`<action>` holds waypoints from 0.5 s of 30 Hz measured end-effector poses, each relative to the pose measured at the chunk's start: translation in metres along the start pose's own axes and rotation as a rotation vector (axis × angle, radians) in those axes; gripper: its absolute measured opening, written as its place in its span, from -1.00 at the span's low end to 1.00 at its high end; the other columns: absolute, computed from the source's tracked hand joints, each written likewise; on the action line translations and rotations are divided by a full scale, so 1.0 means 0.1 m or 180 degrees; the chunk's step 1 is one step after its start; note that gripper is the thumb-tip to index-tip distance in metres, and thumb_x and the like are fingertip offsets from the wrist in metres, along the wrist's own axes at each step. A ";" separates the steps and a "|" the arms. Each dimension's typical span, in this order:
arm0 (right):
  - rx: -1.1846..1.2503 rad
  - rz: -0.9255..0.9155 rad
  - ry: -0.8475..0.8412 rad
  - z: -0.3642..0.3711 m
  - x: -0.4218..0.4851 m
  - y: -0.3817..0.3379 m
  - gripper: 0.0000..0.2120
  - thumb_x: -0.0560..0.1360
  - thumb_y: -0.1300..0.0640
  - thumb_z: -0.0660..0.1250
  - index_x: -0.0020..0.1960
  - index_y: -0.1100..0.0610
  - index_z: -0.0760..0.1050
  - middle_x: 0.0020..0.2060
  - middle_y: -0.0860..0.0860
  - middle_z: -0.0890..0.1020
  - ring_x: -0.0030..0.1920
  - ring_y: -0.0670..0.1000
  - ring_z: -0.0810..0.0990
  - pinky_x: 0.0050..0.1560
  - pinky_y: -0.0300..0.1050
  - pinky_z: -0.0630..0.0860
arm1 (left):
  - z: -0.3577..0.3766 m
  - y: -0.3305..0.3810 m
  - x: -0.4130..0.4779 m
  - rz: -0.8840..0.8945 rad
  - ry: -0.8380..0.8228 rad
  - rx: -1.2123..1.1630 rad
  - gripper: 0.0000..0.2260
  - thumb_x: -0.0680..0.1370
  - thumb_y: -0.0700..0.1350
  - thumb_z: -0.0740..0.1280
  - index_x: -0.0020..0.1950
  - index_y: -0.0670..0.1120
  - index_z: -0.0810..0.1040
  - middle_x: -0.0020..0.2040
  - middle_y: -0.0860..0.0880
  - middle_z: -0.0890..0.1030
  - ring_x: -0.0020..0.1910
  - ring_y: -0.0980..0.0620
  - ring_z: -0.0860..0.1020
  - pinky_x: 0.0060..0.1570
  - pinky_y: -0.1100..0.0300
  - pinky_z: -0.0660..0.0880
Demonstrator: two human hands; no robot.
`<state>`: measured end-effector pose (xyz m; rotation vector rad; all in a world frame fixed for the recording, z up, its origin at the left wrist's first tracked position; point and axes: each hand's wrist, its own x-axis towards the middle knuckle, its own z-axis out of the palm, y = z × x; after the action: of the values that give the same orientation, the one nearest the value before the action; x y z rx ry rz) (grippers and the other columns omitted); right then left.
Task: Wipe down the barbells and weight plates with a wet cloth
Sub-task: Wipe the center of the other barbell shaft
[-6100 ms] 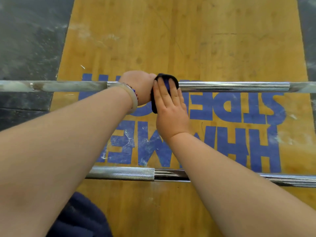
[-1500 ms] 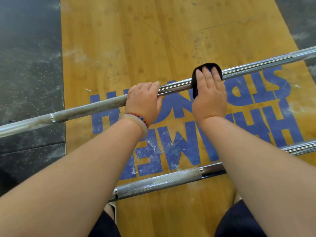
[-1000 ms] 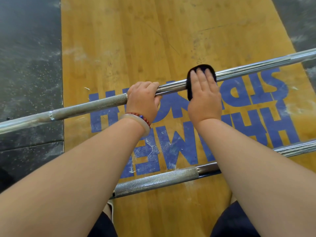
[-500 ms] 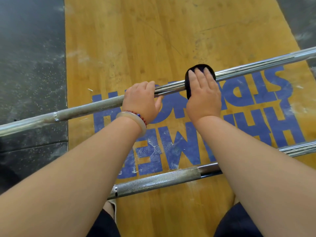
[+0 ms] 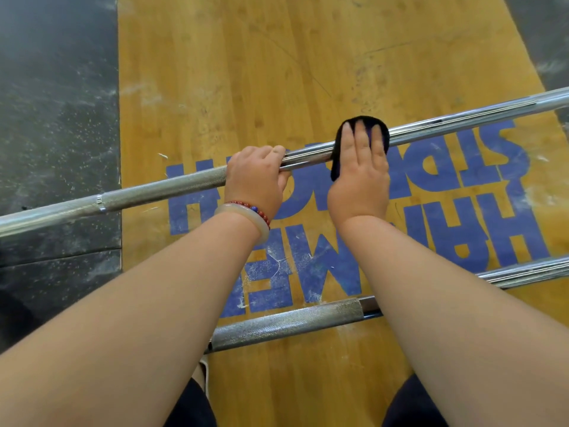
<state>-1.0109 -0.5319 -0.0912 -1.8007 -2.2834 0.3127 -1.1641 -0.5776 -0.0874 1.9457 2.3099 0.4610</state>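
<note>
A steel barbell (image 5: 462, 120) runs across the wooden platform from lower left to upper right. My left hand (image 5: 255, 177) is wrapped around it where the knurled part meets the smooth middle. Just to the right, my right hand (image 5: 358, 174) presses a black cloth (image 5: 337, 140) over the bar, fingers flat on top of the cloth. The cloth drapes over the bar and shows around my fingertips and at the left of my palm. A second barbell (image 5: 292, 323) lies nearer to me, partly hidden by my forearms.
The platform (image 5: 277, 57) is yellow wood with large blue letters (image 5: 492, 167). Black rubber flooring (image 5: 55, 103), dusted with chalk, borders it on the left and at the upper right. My dark-clothed knees show at the bottom edge.
Over the last 1.5 seconds my right hand slid the cloth a little left along the bar, closer to my left hand. My left hand kept its grip.
</note>
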 end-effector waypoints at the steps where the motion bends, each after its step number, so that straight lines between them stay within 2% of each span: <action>1: -0.0009 0.0060 -0.0067 -0.01 -0.01 -0.05 -0.33 0.51 0.33 0.11 0.56 0.06 -0.01 0.55 -0.02 0.04 0.54 0.08 -0.08 0.46 -0.01 0.06 | 0.00 0.00 0.01 0.0030 0.0000 0.0016 -0.84 0.51 -0.09 0.36 0.02 -0.14 0.57 -0.14 -0.06 0.61 -0.08 -0.15 0.53 -0.03 0.02 0.35; 3: 0.0032 -0.0470 -0.0095 0.00 -0.09 -0.19 -0.33 0.48 0.33 0.19 0.54 0.10 0.09 0.52 0.03 0.15 0.53 0.14 0.02 0.44 0.01 0.08 | -0.02 -0.01 0.04 0.0072 -0.0046 0.0047 -0.82 0.51 -0.07 0.35 0.05 -0.13 0.57 -0.12 -0.05 0.62 -0.07 -0.14 0.53 -0.03 0.03 0.36; 5: 0.0071 -0.1074 -0.0137 0.07 -0.20 -0.31 -0.33 0.43 0.35 0.28 0.50 0.12 0.21 0.47 0.06 0.29 0.49 0.18 0.16 0.41 0.05 0.19 | -0.04 -0.03 0.02 0.0097 -0.0174 0.0113 -0.71 0.52 -0.04 0.33 0.20 -0.11 0.54 0.00 -0.05 0.62 0.04 -0.13 0.53 0.07 0.03 0.36; 7: 0.0044 -0.1155 -0.0316 0.07 -0.28 -0.38 -0.33 0.48 0.32 0.26 0.53 0.07 0.14 0.50 0.01 0.22 0.51 0.13 0.10 0.42 0.04 0.19 | -0.08 -0.12 -0.07 0.0054 -0.0245 0.0257 -0.54 0.53 -0.01 0.34 0.37 -0.17 0.43 0.18 -0.09 0.57 0.19 -0.13 0.49 0.21 0.01 0.34; 9: -0.0167 -0.1148 -0.0577 0.00 -0.27 -0.39 -0.33 0.55 0.28 0.15 0.56 0.03 -0.04 0.54 -0.03 0.05 0.54 0.07 -0.08 0.47 -0.02 0.03 | -0.14 -0.24 -0.19 0.0034 -0.0213 0.0423 -0.47 0.54 0.01 0.34 0.43 -0.20 0.35 0.28 -0.12 0.52 0.27 -0.14 0.45 0.27 -0.01 0.29; 11: -0.0363 -0.0975 -0.0700 -0.05 -0.23 -0.41 -0.35 0.58 0.24 0.08 0.56 0.03 -0.16 0.55 -0.04 -0.08 0.53 0.04 -0.19 0.48 -0.05 -0.09 | -0.20 -0.30 -0.26 0.0132 -0.0242 0.0508 -0.50 0.56 -0.04 0.31 0.45 -0.19 0.32 0.34 -0.10 0.48 0.30 -0.12 0.43 0.31 0.03 0.24; 13: -0.0345 -0.0400 -0.0699 -0.09 -0.19 -0.47 -0.39 0.61 0.21 0.04 0.56 0.06 -0.18 0.55 -0.03 -0.12 0.53 0.04 -0.22 0.49 -0.03 -0.09 | -0.27 -0.29 -0.23 0.0082 -0.0341 0.0481 -0.58 0.60 -0.11 0.23 0.45 -0.15 0.33 0.35 -0.07 0.48 0.28 -0.11 0.44 0.32 0.08 0.19; 15: -0.0322 0.0021 -0.0740 -0.11 -0.15 -0.52 -0.41 0.61 0.19 0.02 0.56 0.08 -0.19 0.55 -0.02 -0.14 0.53 0.05 -0.24 0.50 -0.01 -0.07 | -0.34 -0.24 -0.14 -0.0010 -0.0536 0.0582 -0.67 0.63 -0.12 0.17 0.39 -0.13 0.37 0.25 -0.06 0.53 0.13 -0.13 0.49 0.16 0.09 0.27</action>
<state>-1.0523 -0.5584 -0.0658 -1.9109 -2.4904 0.4361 -1.1933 -0.6008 -0.0637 1.9714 2.3186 0.0830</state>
